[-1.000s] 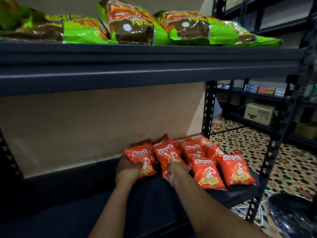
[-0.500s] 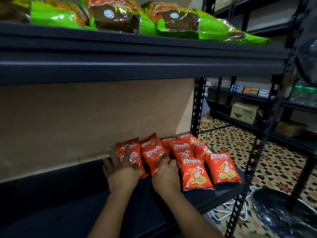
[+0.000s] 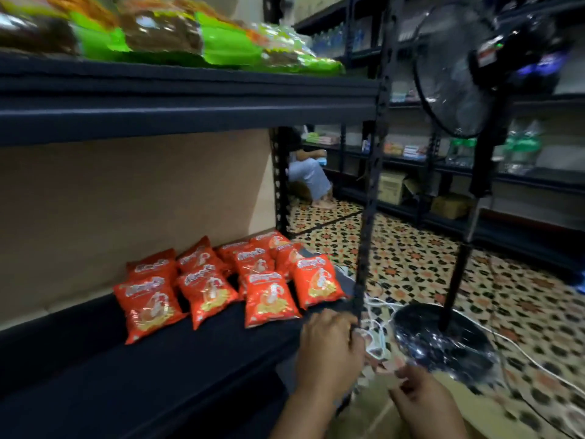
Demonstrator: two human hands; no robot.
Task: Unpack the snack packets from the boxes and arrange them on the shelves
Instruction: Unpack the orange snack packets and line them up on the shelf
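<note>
Red snack packets sit in overlapping rows at the right end of the lower shelf, back rows against the wall panel, front row short of the front edge; rest of that shelf to the left is bare dark board. Upper shelf carries green-and-brown packets along its front edge. Both hands are off the shelf: left hand hangs at the shelf's right front corner beside the upright post, fingers loosely curled, nothing in them; right hand is lower and further right, fingers half-bent, also holding nothing as far as the blur lets me tell. No box clearly in view near the hands; a tan patch at the bottom edge might be one, can't confirm. Judgement: placing step for this batch looks done, now in the fetch step. Next move calls for reaching down right to the box, grabbing more packets, and extending the rows leftward. Fan and white cables on the floor are close to that reach
</note>
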